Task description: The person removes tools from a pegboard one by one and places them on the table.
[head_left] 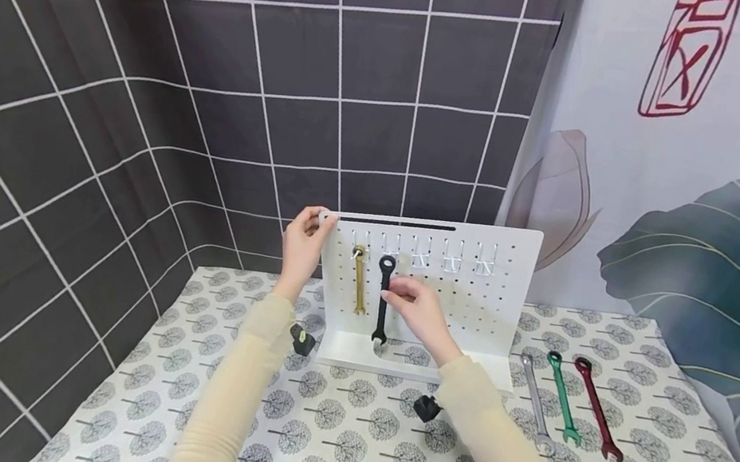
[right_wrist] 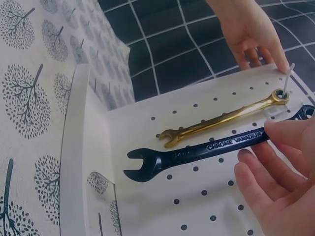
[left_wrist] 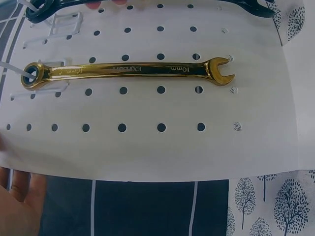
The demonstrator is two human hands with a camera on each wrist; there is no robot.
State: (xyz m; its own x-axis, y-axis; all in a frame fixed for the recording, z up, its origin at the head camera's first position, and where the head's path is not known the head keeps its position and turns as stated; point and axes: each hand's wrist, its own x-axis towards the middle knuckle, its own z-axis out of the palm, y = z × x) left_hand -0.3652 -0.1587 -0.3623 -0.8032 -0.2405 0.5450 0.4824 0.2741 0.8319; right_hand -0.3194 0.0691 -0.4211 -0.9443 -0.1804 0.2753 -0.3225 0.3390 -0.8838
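Observation:
A white pegboard [head_left: 498,316] stands upright on the table, and my left hand [head_left: 302,248] pinches its upper left corner, thumb in front and fingers behind. My right hand [head_left: 421,312] holds a black combination wrench [head_left: 383,302] by the shaft between thumb and fingers, in front of the board. Its ring end is up near the second hook; whether the hook passes through it I cannot tell. The open end [right_wrist: 142,165] points down. To its left a gold 10mm combination wrench [left_wrist: 128,70] hangs by its ring on the first hook.
Several white wire hooks [head_left: 452,260] run along the board's upper part. Right of the board lie a silver wrench [head_left: 535,399], a green wrench [head_left: 563,397] and a dark red wrench [head_left: 599,413]. Two small black objects [head_left: 427,408] sit near my wrists. Behind hangs a dark grid-patterned curtain [head_left: 213,117].

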